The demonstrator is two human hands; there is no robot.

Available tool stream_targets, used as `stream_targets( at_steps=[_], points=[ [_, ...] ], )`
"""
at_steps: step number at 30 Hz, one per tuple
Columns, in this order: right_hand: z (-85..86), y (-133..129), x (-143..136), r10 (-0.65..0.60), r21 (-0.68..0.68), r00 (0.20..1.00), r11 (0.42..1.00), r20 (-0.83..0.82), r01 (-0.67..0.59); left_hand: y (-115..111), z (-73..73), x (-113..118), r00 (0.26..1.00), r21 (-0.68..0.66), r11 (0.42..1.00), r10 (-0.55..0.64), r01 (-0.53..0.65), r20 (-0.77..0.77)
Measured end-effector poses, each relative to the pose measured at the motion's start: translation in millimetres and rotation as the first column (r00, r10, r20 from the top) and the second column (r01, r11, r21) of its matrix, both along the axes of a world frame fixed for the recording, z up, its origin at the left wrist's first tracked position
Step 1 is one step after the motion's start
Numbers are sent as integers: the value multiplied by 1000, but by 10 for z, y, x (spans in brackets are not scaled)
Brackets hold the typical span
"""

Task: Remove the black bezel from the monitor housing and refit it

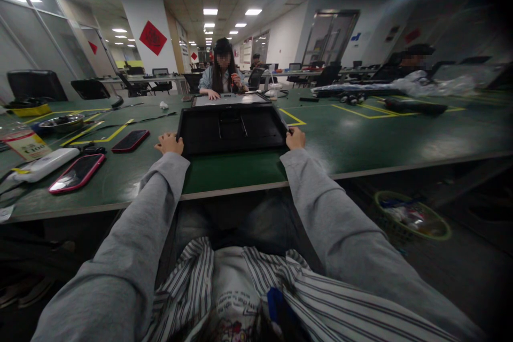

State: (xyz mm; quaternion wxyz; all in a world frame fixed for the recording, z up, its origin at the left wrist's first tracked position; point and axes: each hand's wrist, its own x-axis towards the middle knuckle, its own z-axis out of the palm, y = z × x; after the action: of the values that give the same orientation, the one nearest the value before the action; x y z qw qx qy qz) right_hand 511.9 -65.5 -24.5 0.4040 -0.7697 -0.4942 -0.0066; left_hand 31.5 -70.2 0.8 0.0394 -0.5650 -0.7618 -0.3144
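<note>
In front of me on the green table lies a black rectangular monitor shell (pixel 256 141), with a recessed middle part and two thin upright lines in it. At its left edge is my left hand (pixel 170 143), fingers bent and the thumb side against the rim. My right hand (pixel 295 138) grips the opposite edge near the right side, its fingers curled on the rim. Just beyond the shell is a grey flat panel (pixel 200 100), on which a co-worker across the table rests one hand. An orange-handled tool (pixel 232 79) is in that person's other hand.
Left of me are a red-edged phone (pixel 78 172), a second phone (pixel 130 140), a white power strip (pixel 48 163) and a metal bowl (pixel 61 123). Plastic-wrapped items (pixel 360 88) and a dark object (pixel 417 107) lie right. A green basket (pixel 412 216) stands below the table.
</note>
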Motion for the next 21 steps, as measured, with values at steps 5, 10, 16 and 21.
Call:
stream_targets(
  at_steps=[5, 10, 16, 21],
  points=[
    [11, -8, 0, -11, -61, 1000, 998, -2, 11, 22, 2, -10, 1000, -39, 999, 9, -9, 11],
    [73, -78, -81, -27, -128, 1000, 991, 12, 29, 27, 0, 4, 999, -100, 995, 19, -14, 49],
    [143, -170, -212, -53, -177, 997, 982, 55, 62, 2, -18, 69, 995, -38, 997, 57, -60, -78],
    [138, -192, -267, -86, -169, 987, 980, 139, 109, -54, 0, 116, 981, 5, 998, 67, -67, -182]
  ],
)
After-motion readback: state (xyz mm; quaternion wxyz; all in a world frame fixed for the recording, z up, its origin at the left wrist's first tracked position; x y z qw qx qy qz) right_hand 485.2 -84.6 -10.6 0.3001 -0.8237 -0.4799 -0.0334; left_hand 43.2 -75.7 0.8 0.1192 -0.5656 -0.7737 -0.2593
